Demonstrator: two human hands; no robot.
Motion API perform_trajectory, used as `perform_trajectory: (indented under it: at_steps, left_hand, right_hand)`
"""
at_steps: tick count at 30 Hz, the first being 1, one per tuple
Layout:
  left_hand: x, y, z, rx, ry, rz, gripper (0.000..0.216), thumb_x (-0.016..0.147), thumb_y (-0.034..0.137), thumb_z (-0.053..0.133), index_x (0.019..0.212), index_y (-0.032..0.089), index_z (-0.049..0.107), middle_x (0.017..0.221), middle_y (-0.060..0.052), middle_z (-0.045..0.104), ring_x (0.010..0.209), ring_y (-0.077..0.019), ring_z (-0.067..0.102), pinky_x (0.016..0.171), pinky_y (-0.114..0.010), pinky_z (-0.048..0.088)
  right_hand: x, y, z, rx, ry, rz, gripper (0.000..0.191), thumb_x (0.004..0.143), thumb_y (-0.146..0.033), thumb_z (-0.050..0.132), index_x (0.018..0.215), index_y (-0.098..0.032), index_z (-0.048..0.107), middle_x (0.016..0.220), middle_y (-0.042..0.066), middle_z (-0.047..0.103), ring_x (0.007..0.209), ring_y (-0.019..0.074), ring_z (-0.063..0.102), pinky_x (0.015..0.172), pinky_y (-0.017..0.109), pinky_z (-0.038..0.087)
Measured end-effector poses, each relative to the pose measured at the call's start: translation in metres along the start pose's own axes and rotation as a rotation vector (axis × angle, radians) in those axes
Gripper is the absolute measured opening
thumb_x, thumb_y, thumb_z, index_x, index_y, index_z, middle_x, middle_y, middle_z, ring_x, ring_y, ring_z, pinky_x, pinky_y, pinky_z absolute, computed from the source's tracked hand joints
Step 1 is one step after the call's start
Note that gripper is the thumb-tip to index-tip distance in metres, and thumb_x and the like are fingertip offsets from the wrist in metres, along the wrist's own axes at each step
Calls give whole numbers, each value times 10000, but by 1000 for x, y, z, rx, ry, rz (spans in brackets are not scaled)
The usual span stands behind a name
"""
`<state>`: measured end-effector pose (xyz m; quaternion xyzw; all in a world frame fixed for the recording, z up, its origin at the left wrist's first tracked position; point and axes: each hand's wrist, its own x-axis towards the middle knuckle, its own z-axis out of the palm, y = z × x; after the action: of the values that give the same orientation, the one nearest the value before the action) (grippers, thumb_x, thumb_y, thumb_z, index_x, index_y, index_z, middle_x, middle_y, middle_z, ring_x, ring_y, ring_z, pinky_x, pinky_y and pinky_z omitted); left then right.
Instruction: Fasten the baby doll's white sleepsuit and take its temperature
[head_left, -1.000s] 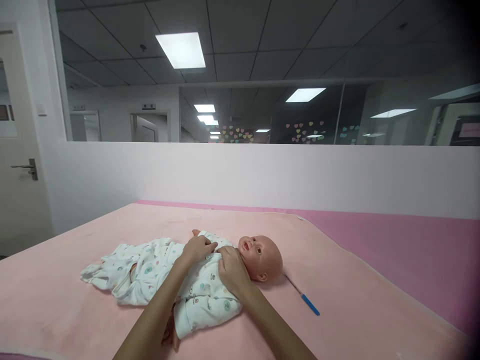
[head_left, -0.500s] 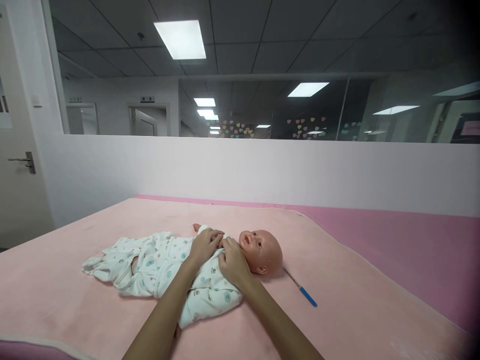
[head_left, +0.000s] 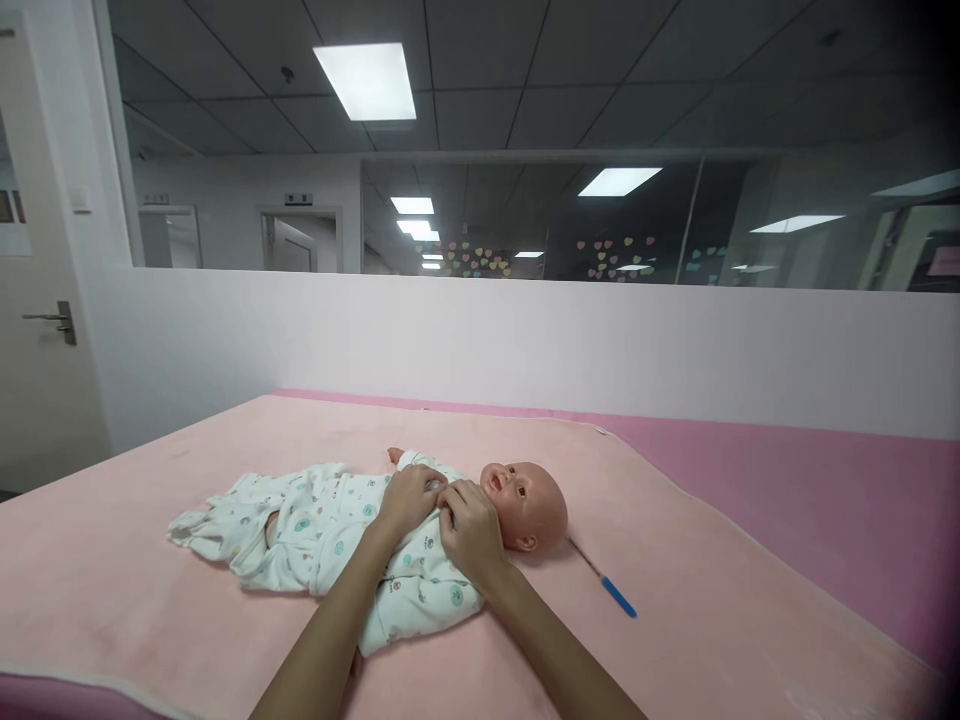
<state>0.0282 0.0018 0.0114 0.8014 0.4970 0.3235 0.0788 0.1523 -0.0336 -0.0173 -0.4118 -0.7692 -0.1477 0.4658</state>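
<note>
both hands, left hand (head_left: 405, 497) and right hand (head_left: 470, 525), were curled, pinching the romper (head_left: 337, 530) at the doll (head_left: 525, 505)'s chest on the pink surface (head_left: 675, 600).

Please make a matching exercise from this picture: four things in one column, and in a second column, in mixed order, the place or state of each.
Things:
1. doll
2. blue-tipped stick
3. left hand
4. right hand

Places or states:
A. lies alone on the pink blanket, to the right of the doll's head
B. on the chest of the printed romper
C. lies on its back
D. at the romper's collar, just below the doll's chin

Pairs: 1-C, 2-A, 3-B, 4-D
</note>
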Motion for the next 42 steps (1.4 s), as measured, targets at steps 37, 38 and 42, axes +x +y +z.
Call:
perform_trajectory:
  at_steps: [37, 38, 42]
  left_hand:
    - [-3, 4, 2, 60, -112, 228, 125, 678, 182, 427, 566, 168, 481, 650, -9, 509, 644, -150, 444, 596, -272, 317]
    - [-3, 4, 2, 48, -115, 224, 121, 676, 180, 428, 573, 168, 492, 663, -12, 516, 659, -152, 450, 608, -272, 322]
    - [-2, 4, 2, -38, -121, 226, 135, 666, 168, 426, 571, 167, 523, 686, -17, 529, 704, -157, 467, 664, -271, 344]
  right_hand:
    - [-2, -10, -10, -55, -40, 92, 268, 559, -40, 364, 750, -191, 477, 700, 12, 519, 618, 134, 437, 553, 259, 280]
    - [-1, -9, -9, -74, -28, 102, 263, 568, -32, 357, 737, -191, 481, 691, 13, 517, 611, 133, 432, 548, 260, 273]
    - [-1, -5, -7, -119, 19, 93, 216, 599, -28, 361, 677, -188, 482, 655, 13, 497, 598, 130, 418, 544, 261, 259]
